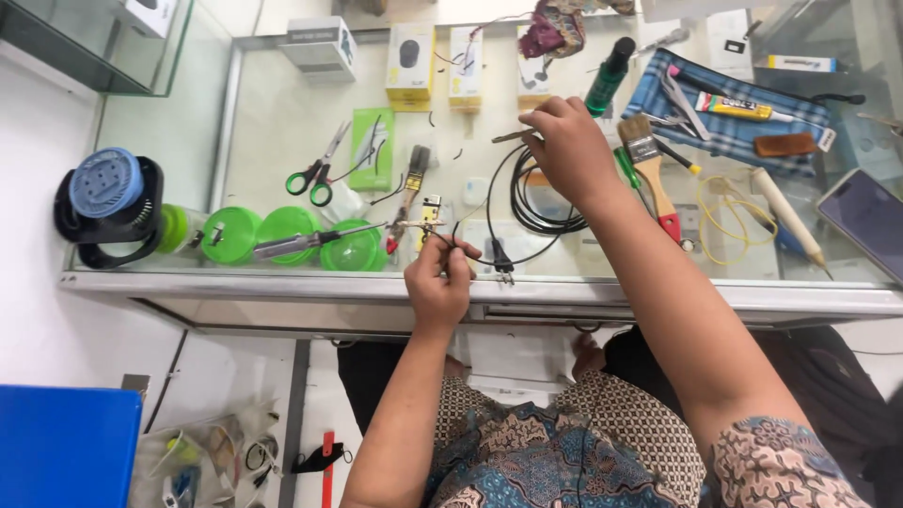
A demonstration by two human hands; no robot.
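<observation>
Left grip: fingers of the left hand are pinched on a thin black wire, just above the near edge of the glass counter.
Right grip: right hand is curled over a slim metal tool whose tip pokes out at 9 o'clock from the fingers; it is grasping it.
Cable: a coiled black cable lies under the right hand, and a loop of it runs toward 7 o'clock to a small plug just at 3 o'clock of the left hand.
Small part: a little yellow and metal piece sits at 12 o'clock of the left hand, very near the pinched wire.
Brushes: one paintbrush with a wooden handle lies at 3 o'clock of the right hand; a darker brush lies at 9 o'clock of the coil.
Left side: a screwdriver rests across green round lids, with green-handled scissors at 12 o'clock of them.
Far right: a blue checked pouch holds tools, and a phone lies at 4 o'clock of it.
</observation>
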